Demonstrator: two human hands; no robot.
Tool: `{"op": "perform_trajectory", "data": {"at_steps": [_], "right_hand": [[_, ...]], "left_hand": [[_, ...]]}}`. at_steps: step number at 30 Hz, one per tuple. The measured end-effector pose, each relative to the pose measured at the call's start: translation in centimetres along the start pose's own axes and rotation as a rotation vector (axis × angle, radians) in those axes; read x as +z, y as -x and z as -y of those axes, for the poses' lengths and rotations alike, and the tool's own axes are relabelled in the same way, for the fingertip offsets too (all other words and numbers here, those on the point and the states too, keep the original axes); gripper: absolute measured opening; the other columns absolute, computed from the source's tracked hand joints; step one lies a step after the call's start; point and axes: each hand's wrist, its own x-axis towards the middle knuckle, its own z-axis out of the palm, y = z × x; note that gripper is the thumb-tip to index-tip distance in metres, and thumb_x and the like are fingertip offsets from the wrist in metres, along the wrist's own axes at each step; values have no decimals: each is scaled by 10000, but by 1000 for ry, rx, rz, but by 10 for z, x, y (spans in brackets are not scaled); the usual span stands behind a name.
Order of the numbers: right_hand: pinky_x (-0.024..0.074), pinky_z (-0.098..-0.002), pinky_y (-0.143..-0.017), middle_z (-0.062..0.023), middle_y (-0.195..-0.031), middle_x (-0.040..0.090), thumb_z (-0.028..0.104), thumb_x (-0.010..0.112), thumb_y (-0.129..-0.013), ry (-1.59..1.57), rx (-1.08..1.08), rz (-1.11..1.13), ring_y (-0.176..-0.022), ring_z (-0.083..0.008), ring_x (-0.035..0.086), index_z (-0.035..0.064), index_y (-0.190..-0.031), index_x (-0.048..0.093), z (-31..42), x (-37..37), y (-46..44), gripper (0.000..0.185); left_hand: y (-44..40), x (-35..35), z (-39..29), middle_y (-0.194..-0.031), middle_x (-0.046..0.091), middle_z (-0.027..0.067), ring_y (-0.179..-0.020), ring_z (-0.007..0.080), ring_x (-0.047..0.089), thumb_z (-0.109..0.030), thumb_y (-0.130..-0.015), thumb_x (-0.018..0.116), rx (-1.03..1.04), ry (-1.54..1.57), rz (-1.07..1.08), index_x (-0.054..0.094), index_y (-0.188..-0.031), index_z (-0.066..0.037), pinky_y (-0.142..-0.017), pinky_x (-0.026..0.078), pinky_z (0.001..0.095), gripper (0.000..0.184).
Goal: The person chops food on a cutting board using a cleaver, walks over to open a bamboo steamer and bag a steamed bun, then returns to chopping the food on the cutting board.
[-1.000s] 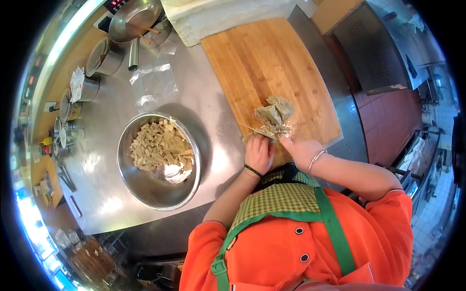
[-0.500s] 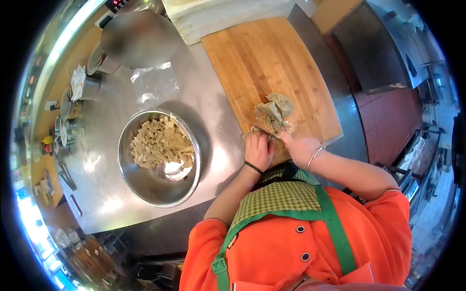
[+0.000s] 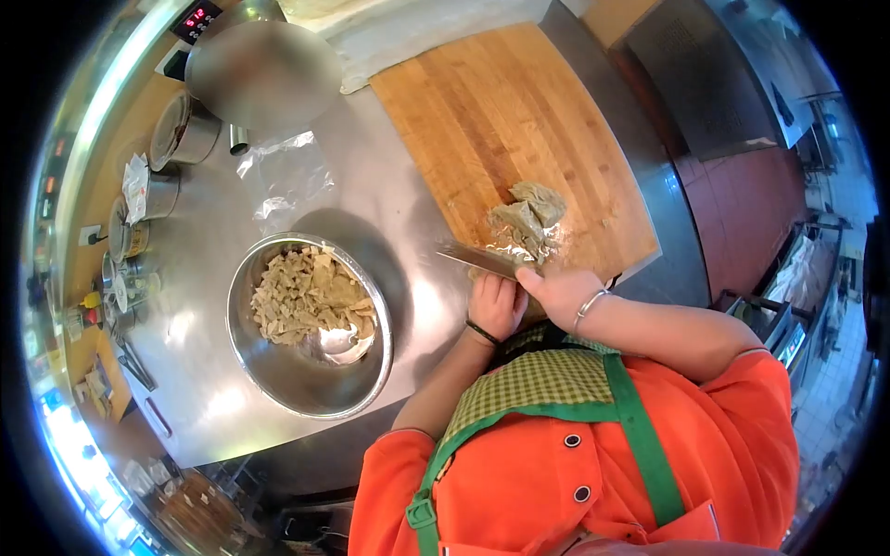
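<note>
My right hand (image 3: 560, 295) is closed around the handle of a cleaver (image 3: 478, 259), whose blade points left across the near edge of the wooden cutting board (image 3: 496, 102). Just below the blade, my left hand (image 3: 497, 306) has its fingers curled down over a piece of pale greyish food, mostly hidden by the fingers and blade. Beyond the cleaver, chunks of the same food (image 3: 530, 211) lie on the board with small bits around them. I cannot tell what kind of food it is. Left of my hands, a steel bowl (image 3: 243, 357) holds many cut pieces (image 3: 311, 292).
The board and bowl rest on a steel table (image 3: 199, 306). A clear plastic bag (image 3: 287, 176) lies behind the bowl. Pots (image 3: 190, 134) and containers line the left side, with tongs (image 3: 136, 364) nearby. A white box (image 3: 399, 32) stands behind the board.
The cleaver has lifted and its blade has turned more to the left, showing its flat side. My right hand has shifted slightly towards me. The whole view has moved a little.
</note>
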Motion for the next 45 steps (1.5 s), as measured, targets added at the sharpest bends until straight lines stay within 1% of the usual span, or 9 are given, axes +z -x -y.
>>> {"op": "perform_trajectory", "data": {"at_steps": [6,9,12,22,24,25,28,33,45], "right_hand": [[485,-414,-588,-193,-850,566,132,437,-808,-67,-91,-131,-721,-331,601,117,-1054,401,-19,16,-20,248],[484,-417,-593,-192,-874,566,112,423,-806,-110,60,-90,-756,-335,604,143,-1098,385,-17,1,-9,295],[484,-420,-594,-197,-870,567,118,419,-810,-16,56,45,-772,-341,604,141,-1099,373,-3,-17,21,293],[481,-423,-589,-194,-864,568,133,447,-800,-46,-39,-20,-746,-349,602,149,-1101,368,-9,16,-18,311],[476,-428,-598,-185,-870,570,123,463,-786,-159,12,-124,-747,-352,597,140,-1120,361,-8,16,-21,350],[473,-433,-610,-180,-882,570,109,469,-776,-265,151,-24,-753,-355,592,128,-1132,355,-13,9,-22,374],[472,-428,-608,-182,-884,571,96,452,-781,-146,28,-160,-763,-354,592,121,-1130,355,-17,12,-4,363],[476,-420,-596,-187,-876,572,97,426,-800,-21,59,60,-755,-349,596,121,-1099,367,1,-10,23,305],[474,-419,-635,-190,-875,592,101,448,-792,-162,31,-188,-775,-343,597,113,-1159,359,-14,8,-4,378]], "left_hand": [[-4,0,0,-940,508,160,-866,333,502,-34,-641,617,-14,50,-26,548,-905,-8,-772,427,394,274],[-7,-1,-2,-868,504,148,-756,315,490,-22,-612,636,31,40,-118,531,-886,-16,-643,407,386,293],[-1,1,-2,-960,500,163,-880,335,496,-24,-633,625,-26,27,-38,540,-914,0,-775,425,397,295],[-2,0,0,-937,509,164,-854,331,504,-33,-644,634,6,12,-19,538,-932,16,-750,429,389,307],[-4,-3,-4,-932,514,158,-858,330,511,-16,-652,631,31,20,-70,538,-921,18,-760,433,393,287],[-4,-4,-6,-938,516,157,-865,330,513,-5,-658,631,29,36,-83,537,-912,21,-768,436,397,272],[-2,-1,-4,-942,512,174,-857,347,505,-14,-657,646,36,50,-99,517,-932,14,-742,422,408,306],[0,-1,-4,-948,520,167,-864,335,513,-32,-668,636,31,-4,-102,542,-923,24,-768,437,399,277],[-4,-1,-3,-915,514,165,-840,339,509,-18,-657,637,52,46,-116,523,-924,14,-734,432,401,291]]}}
